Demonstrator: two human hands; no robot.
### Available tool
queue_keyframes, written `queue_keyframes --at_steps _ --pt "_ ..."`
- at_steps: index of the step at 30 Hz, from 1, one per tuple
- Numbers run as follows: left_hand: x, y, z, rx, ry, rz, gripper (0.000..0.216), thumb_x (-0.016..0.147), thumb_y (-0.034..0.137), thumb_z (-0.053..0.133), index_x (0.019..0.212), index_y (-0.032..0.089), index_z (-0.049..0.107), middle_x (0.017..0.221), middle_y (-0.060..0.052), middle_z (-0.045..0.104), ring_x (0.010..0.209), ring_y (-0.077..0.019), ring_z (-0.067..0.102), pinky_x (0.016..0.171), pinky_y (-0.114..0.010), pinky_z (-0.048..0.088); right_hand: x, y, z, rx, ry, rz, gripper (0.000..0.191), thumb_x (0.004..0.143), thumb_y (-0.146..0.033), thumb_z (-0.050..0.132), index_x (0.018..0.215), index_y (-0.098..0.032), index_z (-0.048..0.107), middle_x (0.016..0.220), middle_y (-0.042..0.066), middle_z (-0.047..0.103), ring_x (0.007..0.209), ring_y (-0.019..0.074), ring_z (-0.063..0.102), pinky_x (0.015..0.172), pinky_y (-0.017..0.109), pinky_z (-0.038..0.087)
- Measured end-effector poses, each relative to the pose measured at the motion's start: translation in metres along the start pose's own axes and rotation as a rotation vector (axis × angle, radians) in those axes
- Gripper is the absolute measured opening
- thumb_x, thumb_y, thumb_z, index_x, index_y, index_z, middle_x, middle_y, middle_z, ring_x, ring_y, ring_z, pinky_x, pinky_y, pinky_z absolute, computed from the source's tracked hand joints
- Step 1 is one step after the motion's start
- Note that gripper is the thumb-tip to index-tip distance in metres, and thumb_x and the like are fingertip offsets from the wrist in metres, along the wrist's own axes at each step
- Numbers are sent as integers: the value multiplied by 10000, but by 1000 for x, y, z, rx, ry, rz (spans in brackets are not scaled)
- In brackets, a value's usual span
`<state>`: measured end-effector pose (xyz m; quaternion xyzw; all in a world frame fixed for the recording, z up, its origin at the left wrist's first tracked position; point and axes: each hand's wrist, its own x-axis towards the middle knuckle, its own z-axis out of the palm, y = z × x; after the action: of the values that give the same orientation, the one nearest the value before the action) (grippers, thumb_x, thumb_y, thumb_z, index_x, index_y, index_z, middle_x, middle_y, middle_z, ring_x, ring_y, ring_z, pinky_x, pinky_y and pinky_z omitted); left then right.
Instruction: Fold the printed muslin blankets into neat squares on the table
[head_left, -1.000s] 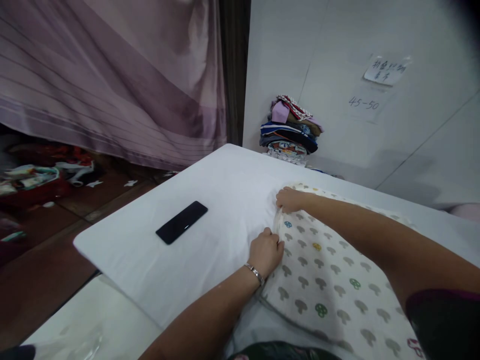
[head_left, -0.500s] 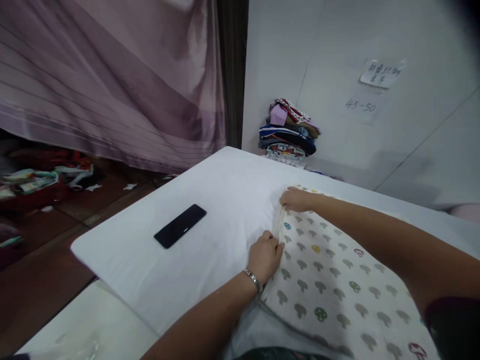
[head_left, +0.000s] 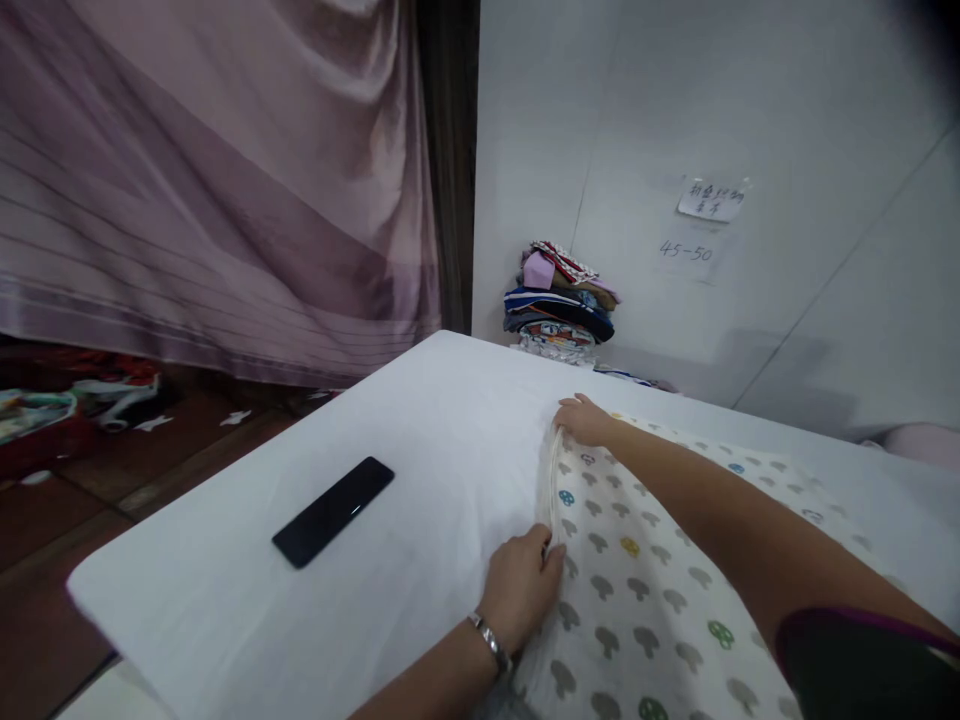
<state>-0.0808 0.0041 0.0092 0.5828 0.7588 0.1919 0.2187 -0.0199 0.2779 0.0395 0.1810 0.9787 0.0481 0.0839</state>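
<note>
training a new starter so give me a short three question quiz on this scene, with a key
1. True or false: the left hand is touching the black phone.
2. Which hand grips the mushroom-print cloth farther from the wearer?
A) left hand
B) right hand
C) neither
3. Fill in: the lower wall note reads 45-__.

Key:
1. False; it grips the cloth.
2. B
3. 50
</note>
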Motion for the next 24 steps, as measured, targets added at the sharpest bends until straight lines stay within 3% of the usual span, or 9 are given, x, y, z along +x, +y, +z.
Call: queue_keyframes --at_steps 9,13,15,17,20,24 --pt "-2 0 -1 -295 -57 4 217 851 349 382 936 222 537 752 -7 619 712 -158 559 594 -238 360 6 35 -10 7 -84 117 327 685 -197 519 962 -289 666 1038 57 632 1094 256 466 996 475 174" --pt "-2 6 -1 -640 -200 24 286 870 377 336 1012 215 524 788 3 631 689 -135 562 606 -232 397 10 58 -22 9 -176 221 253 666 -220 519 847 -231 696 971 81 652 967 266 548 856 390 350" --pt "0 6 -2 -699 -245 11 294 868 370 334 1019 203 523 817 -3 636 704 -134 568 607 -231 407 12 65 -25 10 -220 267 239 664 -241 526 831 -214 695 889 87 665 866 261 586 749 356 397" --pt "3 4 -4 -544 -222 -21 247 844 345 373 918 192 552 803 -15 631 712 -147 564 597 -239 398 16 67 -24 6 -249 290 227 655 -258 546 824 -216 692 855 80 668 828 260 597 721 353 401" --pt "4 0 -6 -185 -153 -56 225 824 333 392 773 191 560 772 -35 624 713 -177 562 593 -264 377 23 60 -16 -7 -252 286 221 654 -267 570 838 -220 683 914 75 664 870 268 590 798 398 371" --pt "1 -1 -4 50 -128 -35 282 846 369 348 803 204 572 773 -49 632 731 -206 579 607 -288 374 34 48 -3 -25 -197 283 273 696 -279 562 944 -206 649 1064 96 622 1006 289 536 893 456 295"
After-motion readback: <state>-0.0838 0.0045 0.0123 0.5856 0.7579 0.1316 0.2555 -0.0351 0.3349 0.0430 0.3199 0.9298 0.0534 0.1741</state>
